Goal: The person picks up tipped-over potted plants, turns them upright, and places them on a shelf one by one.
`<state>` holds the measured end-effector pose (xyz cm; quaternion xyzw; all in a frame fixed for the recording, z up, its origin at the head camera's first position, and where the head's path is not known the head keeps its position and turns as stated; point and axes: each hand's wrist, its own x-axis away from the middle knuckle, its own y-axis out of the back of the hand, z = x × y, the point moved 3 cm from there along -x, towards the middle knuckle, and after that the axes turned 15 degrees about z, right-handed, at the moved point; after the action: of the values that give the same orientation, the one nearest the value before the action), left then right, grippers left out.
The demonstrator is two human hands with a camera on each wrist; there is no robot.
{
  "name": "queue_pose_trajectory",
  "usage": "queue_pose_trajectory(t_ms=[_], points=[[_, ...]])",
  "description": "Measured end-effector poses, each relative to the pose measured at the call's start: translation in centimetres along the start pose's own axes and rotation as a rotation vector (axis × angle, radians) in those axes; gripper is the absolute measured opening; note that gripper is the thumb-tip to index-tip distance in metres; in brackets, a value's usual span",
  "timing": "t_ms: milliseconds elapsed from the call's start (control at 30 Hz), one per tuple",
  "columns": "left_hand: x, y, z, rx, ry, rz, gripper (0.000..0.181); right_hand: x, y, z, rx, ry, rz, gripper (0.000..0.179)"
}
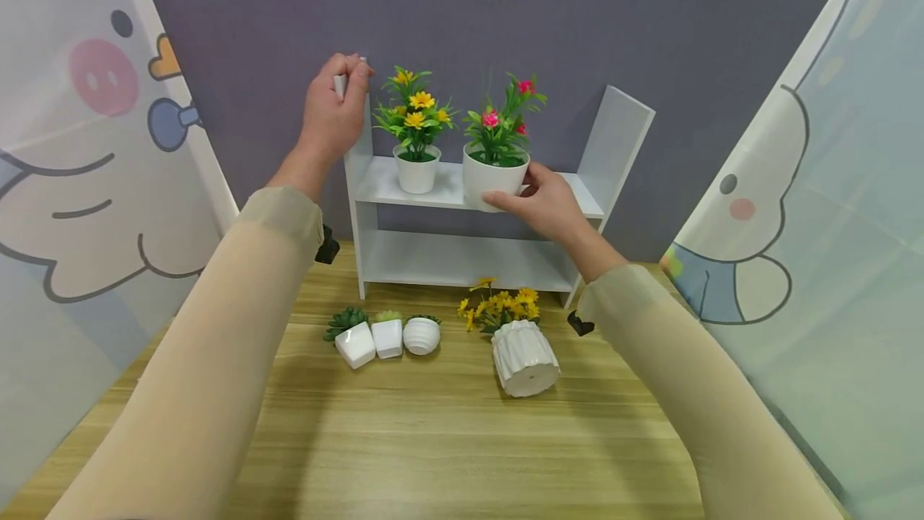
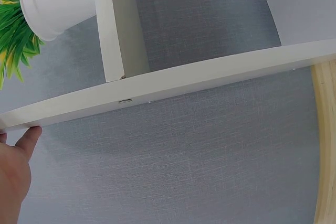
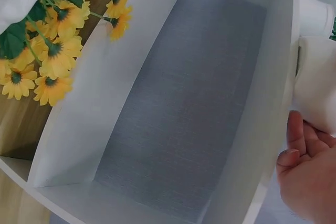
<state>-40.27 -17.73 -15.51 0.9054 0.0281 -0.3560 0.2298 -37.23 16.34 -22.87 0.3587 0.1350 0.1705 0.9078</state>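
My left hand (image 1: 334,109) grips the top of the left side panel of a white two-tier shelf (image 1: 462,259). In the left wrist view its fingers (image 2: 29,139) press against the panel edge. With my right hand (image 1: 552,205) I hold a white round pot (image 1: 494,181) of pink flowers by its lower right side, at the front of the upper board. The right wrist view shows fingers (image 3: 296,132) curled at the pot's base. Left of it, a smaller white pot (image 1: 416,175) of yellow flowers stands upright on the same board.
On the wooden table (image 1: 433,440) before the shelf, a ribbed white vase (image 1: 524,359) of yellow daisies lies on its side. Several small white succulent pots (image 1: 387,339) lie tipped to its left. A grey wall (image 1: 505,6) stands close behind; patterned curtains flank both sides.
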Motion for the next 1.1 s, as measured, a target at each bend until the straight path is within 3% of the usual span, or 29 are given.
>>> queue_pose_trajectory(t_ms=[333, 633, 1100], points=[[0.0, -0.2, -0.1, 0.0, 0.008, 0.009, 0.026, -1.0, -0.2, -0.5, 0.008, 0.007, -0.049, 0.075], [0.0, -0.1, 0.0, 0.006, -0.002, 0.0, 0.026, -2.1, 0.2, -0.9, 0.027, 0.014, -0.016, 0.074], [0.1, -0.1, 0.0, 0.007, -0.001, -0.004, 0.026, -3.1, -0.3, -1.8, -0.049, 0.009, -0.03, 0.085]])
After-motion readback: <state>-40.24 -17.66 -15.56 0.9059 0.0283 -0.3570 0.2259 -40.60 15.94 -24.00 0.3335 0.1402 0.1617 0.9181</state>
